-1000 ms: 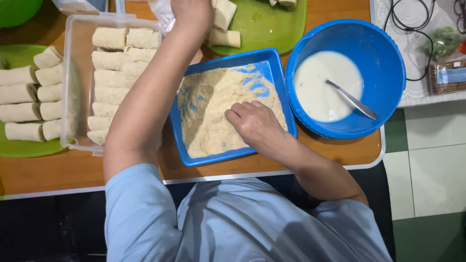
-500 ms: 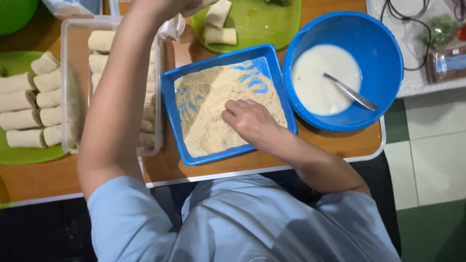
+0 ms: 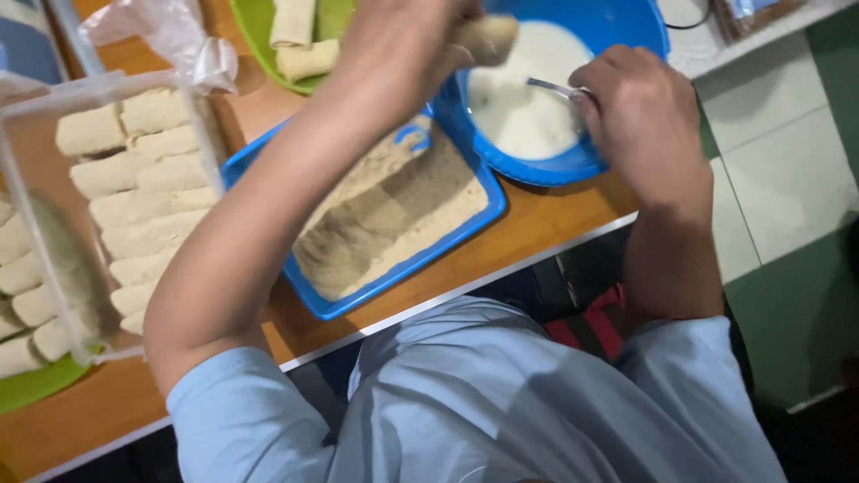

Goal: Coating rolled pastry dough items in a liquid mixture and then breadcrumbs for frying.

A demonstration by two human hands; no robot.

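Over the wooden table (image 3: 537, 234), beside the crumb tray (image 3: 394, 215), sits the blue bowl (image 3: 626, 36) of white batter. My left hand (image 3: 403, 45) pinches a pale roll (image 3: 483, 38) above it, seemingly for dipping; my right hand (image 3: 640, 107) is clenched around the spoon (image 3: 555, 88).

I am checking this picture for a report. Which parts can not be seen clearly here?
- Head view: the roll in the left hand is blurred by motion, and the fingers cover its near end.
- The spoon handle is hidden inside the right hand.
- The blue bowl is cut off by the top edge.
- The left forearm hides part of the crumb tray.
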